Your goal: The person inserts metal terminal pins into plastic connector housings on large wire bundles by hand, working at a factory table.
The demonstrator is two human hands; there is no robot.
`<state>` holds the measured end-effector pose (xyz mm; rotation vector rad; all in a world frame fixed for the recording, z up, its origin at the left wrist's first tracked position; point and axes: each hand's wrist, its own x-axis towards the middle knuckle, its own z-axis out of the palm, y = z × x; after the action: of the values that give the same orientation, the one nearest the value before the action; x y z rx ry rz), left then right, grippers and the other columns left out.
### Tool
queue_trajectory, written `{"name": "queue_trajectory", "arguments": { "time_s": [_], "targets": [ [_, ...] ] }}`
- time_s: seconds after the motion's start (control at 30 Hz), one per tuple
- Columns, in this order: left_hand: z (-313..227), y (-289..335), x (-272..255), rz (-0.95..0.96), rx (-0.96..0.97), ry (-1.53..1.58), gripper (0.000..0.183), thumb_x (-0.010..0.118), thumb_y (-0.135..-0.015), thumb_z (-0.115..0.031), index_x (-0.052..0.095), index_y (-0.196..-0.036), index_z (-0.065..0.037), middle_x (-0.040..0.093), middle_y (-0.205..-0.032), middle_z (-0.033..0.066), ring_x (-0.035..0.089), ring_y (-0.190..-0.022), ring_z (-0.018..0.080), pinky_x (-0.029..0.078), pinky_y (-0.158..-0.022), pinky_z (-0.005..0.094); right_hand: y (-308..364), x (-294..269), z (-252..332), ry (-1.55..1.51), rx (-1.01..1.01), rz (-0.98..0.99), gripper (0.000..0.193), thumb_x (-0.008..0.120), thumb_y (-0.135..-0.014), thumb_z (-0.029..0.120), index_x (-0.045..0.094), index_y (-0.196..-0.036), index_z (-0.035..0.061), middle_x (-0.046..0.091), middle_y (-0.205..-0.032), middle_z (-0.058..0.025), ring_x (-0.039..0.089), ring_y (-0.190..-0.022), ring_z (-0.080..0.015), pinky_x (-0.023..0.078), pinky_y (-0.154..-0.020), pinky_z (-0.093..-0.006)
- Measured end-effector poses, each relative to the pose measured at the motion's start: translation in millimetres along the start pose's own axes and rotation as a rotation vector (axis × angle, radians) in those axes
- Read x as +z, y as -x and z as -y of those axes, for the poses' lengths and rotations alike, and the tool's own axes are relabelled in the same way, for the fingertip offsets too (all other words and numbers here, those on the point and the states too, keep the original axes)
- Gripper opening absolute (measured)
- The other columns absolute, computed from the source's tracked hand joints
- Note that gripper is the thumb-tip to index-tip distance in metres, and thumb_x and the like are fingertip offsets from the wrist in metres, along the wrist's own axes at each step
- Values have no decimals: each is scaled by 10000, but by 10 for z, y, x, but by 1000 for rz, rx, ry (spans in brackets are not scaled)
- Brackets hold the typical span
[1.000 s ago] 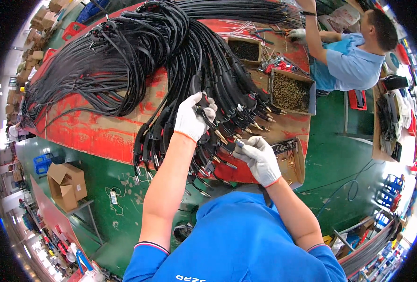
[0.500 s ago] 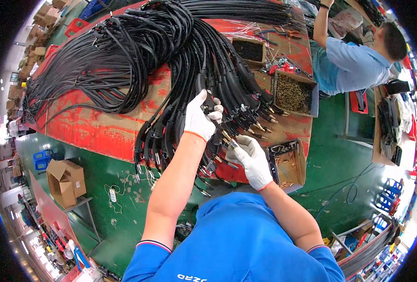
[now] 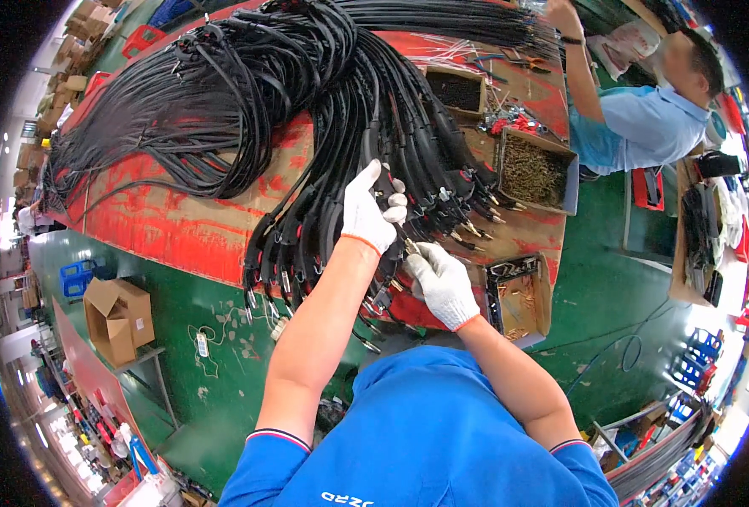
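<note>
My left hand, in a white knit glove, is wrapped round the black handle of a welding torch. The torch's metal front end points down toward my right. My gloved right hand pinches that end between thumb and fingers; the fingertips hide part of it. Beneath and around both hands, many similar black torches lie in a heap at the table's near edge, their metal ends toward me. Their long black cables loop away to the left and back.
A red, worn table carries everything. At its right stand a box of small brass parts, a box of copper-coloured tips and a box of black parts. Pliers lie behind. A co-worker in light blue works at far right.
My right hand has closed in around the torch's front end, so less of the metal shows. The left hand keeps its grip. The co-worker's arm has shifted.
</note>
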<state>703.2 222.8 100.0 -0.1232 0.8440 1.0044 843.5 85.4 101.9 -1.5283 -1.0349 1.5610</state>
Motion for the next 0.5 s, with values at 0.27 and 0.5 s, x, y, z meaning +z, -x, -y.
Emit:
{"name": "queue_trajectory", "arguments": {
  "time_s": [0.27,0.5],
  "targets": [
    [33,-2,3,13,39,8,228,627,-989,-414,564,-1033,-199,569,-792,74,415,-509,122,273,-399,246,-124,112,-160,133,-186,-59,288,527,-1062,259,636,-1125,0,576,-803,11,504,-728,-41,417,-624,-240],
    [57,-4,-29,-3,30,6,241,612,-995,-434,568,-1040,-201,573,-782,64,382,-485,109,260,-396,246,-198,12,-152,-392,149,139,274,536,-1065,305,614,-984,55,430,-648,62,359,-519,-37,293,-461,-228]
  ]
}}
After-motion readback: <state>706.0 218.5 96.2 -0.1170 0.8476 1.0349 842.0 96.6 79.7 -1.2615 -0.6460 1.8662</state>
